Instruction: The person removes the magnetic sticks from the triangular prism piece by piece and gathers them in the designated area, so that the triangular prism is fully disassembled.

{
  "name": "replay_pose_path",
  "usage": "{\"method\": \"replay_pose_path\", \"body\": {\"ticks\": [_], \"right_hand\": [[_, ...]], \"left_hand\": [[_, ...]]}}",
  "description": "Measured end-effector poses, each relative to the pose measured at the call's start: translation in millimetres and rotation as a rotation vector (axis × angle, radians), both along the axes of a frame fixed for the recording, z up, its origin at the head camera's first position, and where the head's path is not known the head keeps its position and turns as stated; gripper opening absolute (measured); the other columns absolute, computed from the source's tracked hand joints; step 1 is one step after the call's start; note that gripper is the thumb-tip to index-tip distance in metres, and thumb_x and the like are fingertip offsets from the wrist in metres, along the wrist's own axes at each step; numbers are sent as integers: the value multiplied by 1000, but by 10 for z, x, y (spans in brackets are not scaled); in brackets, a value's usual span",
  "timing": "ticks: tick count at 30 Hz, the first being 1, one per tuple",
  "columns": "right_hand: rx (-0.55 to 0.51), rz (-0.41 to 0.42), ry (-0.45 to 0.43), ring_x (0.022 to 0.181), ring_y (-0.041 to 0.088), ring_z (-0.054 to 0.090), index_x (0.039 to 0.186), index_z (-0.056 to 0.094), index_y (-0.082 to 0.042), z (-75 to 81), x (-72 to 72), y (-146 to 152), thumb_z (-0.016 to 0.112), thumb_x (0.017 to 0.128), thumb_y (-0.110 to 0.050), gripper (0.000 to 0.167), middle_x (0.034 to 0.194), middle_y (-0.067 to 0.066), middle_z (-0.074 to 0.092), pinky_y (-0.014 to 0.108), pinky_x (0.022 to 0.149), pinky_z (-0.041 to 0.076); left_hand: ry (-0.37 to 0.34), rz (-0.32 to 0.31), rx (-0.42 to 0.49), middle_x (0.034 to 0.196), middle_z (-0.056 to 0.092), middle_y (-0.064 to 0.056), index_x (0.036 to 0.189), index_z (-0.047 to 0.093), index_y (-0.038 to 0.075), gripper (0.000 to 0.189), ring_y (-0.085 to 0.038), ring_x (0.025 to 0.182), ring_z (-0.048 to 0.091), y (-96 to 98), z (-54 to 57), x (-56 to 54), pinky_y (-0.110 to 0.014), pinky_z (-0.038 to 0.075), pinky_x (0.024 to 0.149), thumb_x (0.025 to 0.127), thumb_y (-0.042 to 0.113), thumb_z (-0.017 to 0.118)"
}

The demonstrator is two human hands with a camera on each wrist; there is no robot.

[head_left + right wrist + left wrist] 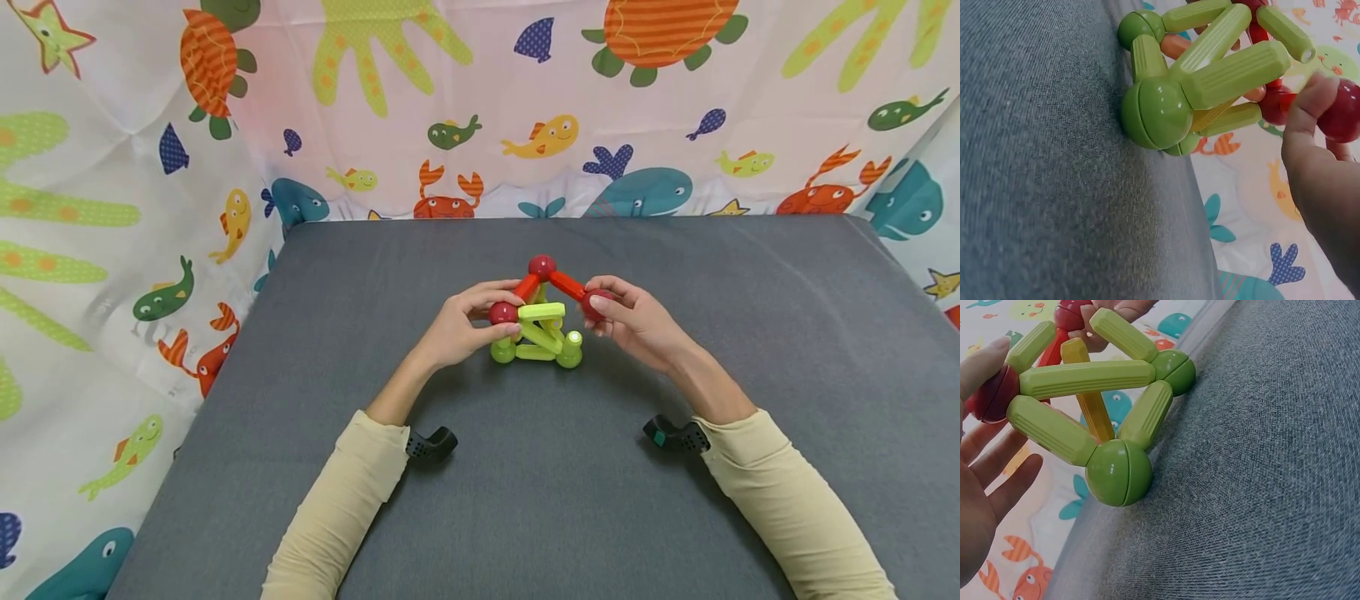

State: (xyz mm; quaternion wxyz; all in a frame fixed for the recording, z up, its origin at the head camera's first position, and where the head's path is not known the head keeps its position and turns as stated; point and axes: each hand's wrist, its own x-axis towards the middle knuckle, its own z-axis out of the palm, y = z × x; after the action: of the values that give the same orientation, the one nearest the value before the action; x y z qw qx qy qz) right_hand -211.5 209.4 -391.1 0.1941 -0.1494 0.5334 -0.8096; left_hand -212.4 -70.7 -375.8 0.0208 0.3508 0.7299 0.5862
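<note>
Ball-and-stick toy (pixel 542 312), three red balls (pixel 542 266), three green balls (pixel 1157 112); left hand (pixel 459 329), fingers pinching one red; right hand (pixel 641 325) pinching another

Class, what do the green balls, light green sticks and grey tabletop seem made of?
Green balls: probably hard plastic, glossy, with bright highlights and a seam.
Light green sticks: likely plastic too, with softer sheen and regular ridges.
Grey tabletop: apparently woven fabric, matt, with a fine threadlike texture.
</note>
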Motion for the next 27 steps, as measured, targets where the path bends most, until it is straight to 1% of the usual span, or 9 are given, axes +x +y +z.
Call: {"method": "replay_pose_path", "body": {"ticks": [3, 7, 11, 14, 16, 19, 22, 24, 27], "right_hand": [[-5, -54, -32, 77, 16, 56, 106, 60, -8, 13, 7, -35, 49, 99, -4, 13, 89, 7, 57, 21, 66, 46], [-42, -75, -79, 77, 16, 52, 103, 67, -10, 35, 12, -56, 49, 99, -5, 19, 86, 5, 59, 23, 65, 40], [-107, -53, -104, 79, 16, 50, 104, 70, -9, 47, 9, -57, 49, 99, -5, 22, 91, 4, 65, 23, 66, 38], [-150, -23, -97, 79, 16, 51, 108, 69, -8, 39, -7, -38, 48, 100, -6, 22, 94, 5, 66, 23, 66, 38], [-168, -1, -90, 79, 16, 52, 111, 67, -6, 31, -17, -16, 47, 100, -8, 23, 96, 5, 66, 23, 65, 38], [-188, 27, -80, 79, 16, 54, 116, 64, -6, 26, -29, 14, 47, 101, -11, 23, 98, 6, 64, 22, 65, 40], [-219, 41, -88, 80, 17, 57, 119, 60, -7, 23, -41, 48, 48, 101, -13, 23, 102, 10, 64, 22, 66, 44], [-247, 31, -112, 80, 18, 60, 119, 57, -6, 20, -51, 69, 49, 100, -12, 22, 106, 12, 64, 21, 68, 47], [-285, -12, -161, 82, 19, 63, 118, 54, -5, 9, -69, 103, 50, 99, -11, 20, 110, 14, 65, 22, 71, 51]], "left_hand": [[1, 0, -4, 132, 51, -24, 111, 62, -9, 29, -25, 116, 52, -3, 1, 7, -45, 48, 89, 82, -8, 68], [0, -4, 0, 133, 50, -24, 112, 62, -9, 30, -25, 117, 51, -5, -38, -11, -44, 48, 90, 82, -8, 68], [1, 1, 9, 134, 50, -21, 113, 63, -7, 32, -25, 117, 51, -4, -177, -107, -41, 48, 89, 82, -8, 69], [-2, 4, 10, 135, 51, -15, 114, 64, -3, 32, -22, 118, 51, -6, -272, -178, -38, 48, 90, 82, -5, 71], [1, 0, 12, 135, 52, -11, 114, 65, 0, 32, -20, 118, 51, -12, -290, -192, -37, 48, 89, 82, -3, 72], [12, -9, 17, 135, 52, -7, 114, 65, 2, 32, -18, 118, 51, -21, -305, -202, -38, 48, 89, 83, 1, 72], [20, -11, 22, 134, 53, -6, 114, 66, 2, 32, -18, 117, 51, -24, -311, -203, -40, 48, 89, 83, 2, 73], [19, -7, 21, 134, 53, -6, 114, 66, 3, 32, -18, 117, 51, -22, -310, -199, -40, 49, 89, 82, 1, 73], [5, -6, 26, 134, 53, -7, 114, 66, 2, 33, -19, 114, 54, -15, -306, -190, -40, 50, 88, 82, 0, 73]]}}
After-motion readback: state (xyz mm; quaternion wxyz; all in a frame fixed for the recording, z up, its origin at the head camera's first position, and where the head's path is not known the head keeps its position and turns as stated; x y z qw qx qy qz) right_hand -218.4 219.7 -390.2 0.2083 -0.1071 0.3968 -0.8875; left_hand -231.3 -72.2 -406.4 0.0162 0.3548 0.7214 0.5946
